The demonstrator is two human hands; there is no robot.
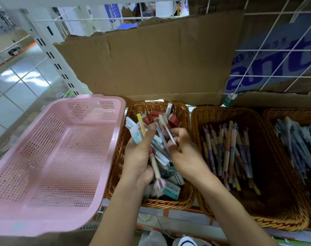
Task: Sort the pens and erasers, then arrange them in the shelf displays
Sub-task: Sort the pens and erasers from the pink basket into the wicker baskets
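Wicker basket (168, 205): left hand (138, 157) grips stationery bundle (136, 133); right hand (186, 154) pinches one pen (166, 129).

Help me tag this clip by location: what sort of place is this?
Probably a stationery shop aisle: wicker baskets full of pens sit on a display shelf with a slotted white upright and a wire grid behind.

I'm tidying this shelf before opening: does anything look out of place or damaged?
Yes. The middle wicker basket holds erasers and pens jumbled together, unlike the pens-only basket to its right. The cardboard sheet behind has a ragged, torn top edge.
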